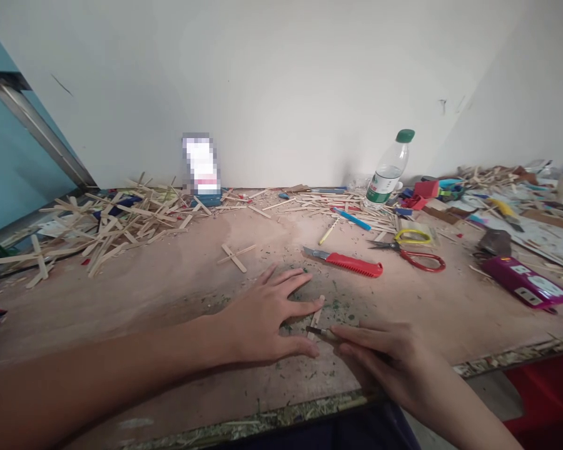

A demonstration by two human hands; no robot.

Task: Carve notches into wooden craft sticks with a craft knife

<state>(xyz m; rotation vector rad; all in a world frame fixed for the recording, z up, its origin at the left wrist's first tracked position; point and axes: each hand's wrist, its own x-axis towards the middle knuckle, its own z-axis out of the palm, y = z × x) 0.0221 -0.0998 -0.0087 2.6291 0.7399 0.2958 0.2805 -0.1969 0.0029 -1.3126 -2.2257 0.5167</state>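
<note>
A plain white plastered wall (pixel 281 81) rises behind the worn, scuffed plywood worktable (pixel 169 294); a teal painted panel (pixel 4 181) with a grey metal rail (pixel 37 128) borders the table's left edge.

A pale wooden stick (pixel 316 317) lies flat on the scuffed board, angled slightly, pinned under the left hand's (pixel 263 315) fingertips. A dark narrow blade (pixel 319 332) crosses its near end, gripped by the right hand (pixel 385 362).
</note>
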